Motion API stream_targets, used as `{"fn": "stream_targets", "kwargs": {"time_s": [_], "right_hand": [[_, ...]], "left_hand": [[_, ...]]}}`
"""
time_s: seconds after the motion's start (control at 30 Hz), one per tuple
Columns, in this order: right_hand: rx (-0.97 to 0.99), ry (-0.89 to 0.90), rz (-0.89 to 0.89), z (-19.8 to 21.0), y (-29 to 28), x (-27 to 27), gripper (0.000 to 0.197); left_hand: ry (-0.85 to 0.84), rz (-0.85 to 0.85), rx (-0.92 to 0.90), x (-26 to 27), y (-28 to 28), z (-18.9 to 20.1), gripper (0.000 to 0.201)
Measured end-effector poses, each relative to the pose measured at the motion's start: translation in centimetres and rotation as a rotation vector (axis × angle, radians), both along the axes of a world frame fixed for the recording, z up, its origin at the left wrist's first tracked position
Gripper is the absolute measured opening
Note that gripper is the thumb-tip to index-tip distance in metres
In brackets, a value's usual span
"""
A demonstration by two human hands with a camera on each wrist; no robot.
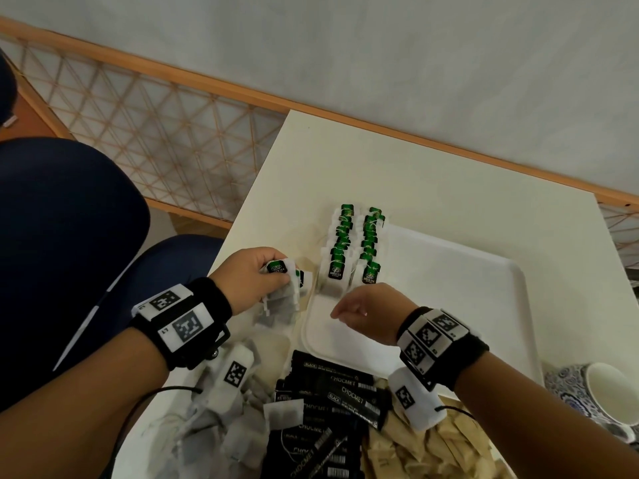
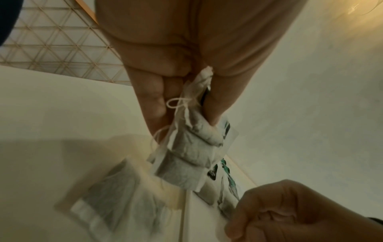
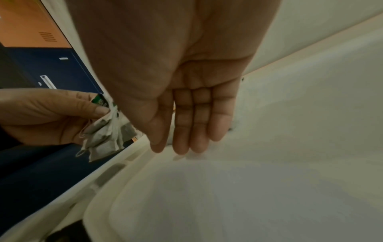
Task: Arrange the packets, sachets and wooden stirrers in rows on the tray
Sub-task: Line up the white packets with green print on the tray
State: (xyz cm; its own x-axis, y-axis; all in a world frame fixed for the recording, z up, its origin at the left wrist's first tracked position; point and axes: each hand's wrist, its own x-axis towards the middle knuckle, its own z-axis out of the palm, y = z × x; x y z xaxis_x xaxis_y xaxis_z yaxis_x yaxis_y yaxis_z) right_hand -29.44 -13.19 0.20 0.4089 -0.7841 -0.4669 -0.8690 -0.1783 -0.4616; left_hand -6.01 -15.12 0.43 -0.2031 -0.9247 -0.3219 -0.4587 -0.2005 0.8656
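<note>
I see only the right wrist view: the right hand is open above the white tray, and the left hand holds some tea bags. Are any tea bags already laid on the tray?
Observer: Yes. The head view shows two rows of tea bags with green tags along the left side of the tray, just beyond the right hand.
Operator: Where are the black sachets?
Observer: The black sachets lie in a loose pile off the tray, at its near edge, between the two forearms.
Operator: And the stirrers?
Observer: The brown paper packets, probably the stirrers, are heaped to the right of that pile, under the right forearm.
</note>
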Motion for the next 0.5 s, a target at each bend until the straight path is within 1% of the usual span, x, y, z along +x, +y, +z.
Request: {"fn": "stream_targets", "kwargs": {"time_s": [0.07,0.13,0.3,0.33,0.4,0.5], "right_hand": [[0.005,0.029,-0.033,-0.2,0.2,-1.1,0.019],[-0.03,0.05,-0.039,-0.5,0.2,-1.7,0.016],[-0.094,-0.007,-0.075,-0.6,0.1,-1.4,0.017],[-0.109,-0.031,-0.093,-0.4,0.2,-1.2,0.018],[-0.17,-0.147,-0.141,0.2,0.3,-0.6,0.02],[-0.201,-0.312,-0.245,1.2,0.6,0.7,0.04]], "left_hand": [[0.007,-0.003,0.008,-0.1,0.1,-0.1,0.014],[0.014,-0.013,0.01,-0.3,0.2,-0.2,0.014],[0.008,-0.049,0.02,-1.1,0.1,0.0,0.016],[0.014,-0.058,0.019,-1.2,0.1,0.0,0.017],[0.029,-0.078,0.015,-1.6,0.2,0.2,0.021],[0.028,-0.118,0.022,-2.2,0.4,0.3,0.029]]}}
